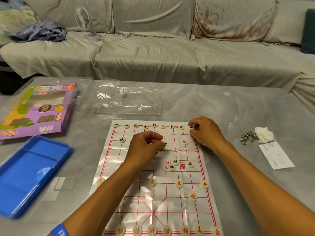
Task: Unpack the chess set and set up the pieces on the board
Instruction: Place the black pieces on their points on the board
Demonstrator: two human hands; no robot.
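A white plastic board sheet (129, 198) with red grid lines lies on the table in front of me. Round cream pieces stand on it: a black-lettered row (145, 127) along the far edge, red-lettered ones (178, 183) on the near half. Three black pieces (175, 162) sit loose near the middle. My left hand (144, 147) pinches a black-lettered piece (165, 144) just above the board's middle. At the far right corner my right hand (204, 132) pinches the corner piece (191, 127), which is mostly hidden by the fingers.
A blue plastic tray (30, 174) lies at the left, the purple game box (39, 111) behind it. A clear plastic bag (127, 99) sits beyond the board. Metal rings (247, 137), a crumpled tissue (264, 134) and a paper slip (276, 157) lie at the right. A covered sofa stands behind.
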